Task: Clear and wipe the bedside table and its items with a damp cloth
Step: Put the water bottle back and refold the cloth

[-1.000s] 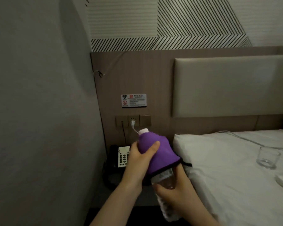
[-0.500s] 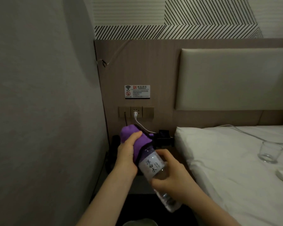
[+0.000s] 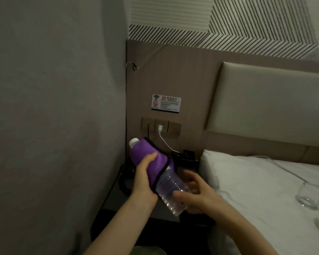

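Overhead, tight corner: grey wall (image 3: pixel 53 107) left, bed (image 3: pixel 256 190) edge right, dark tabletop (image 3: pixel 118 196) between. Left hand (image 3: pixel 145 177) clamps purple cloth (image 3: pixel 149 157) round the tilted water bottle (image 3: pixel 171 192), held above the tabletop. Right hand (image 3: pixel 197 196), half a second ago gripping the bottle's base, now blurs with fingers spread beside it; glass (image 3: pixel 309 196) sits on the bed.

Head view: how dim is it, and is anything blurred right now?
Head view: dim and grainy, bedside table lost in shadow; right hand motion-blurred at the bottle; left hand on the cloth is sharper; wide-angle bend at the edges.
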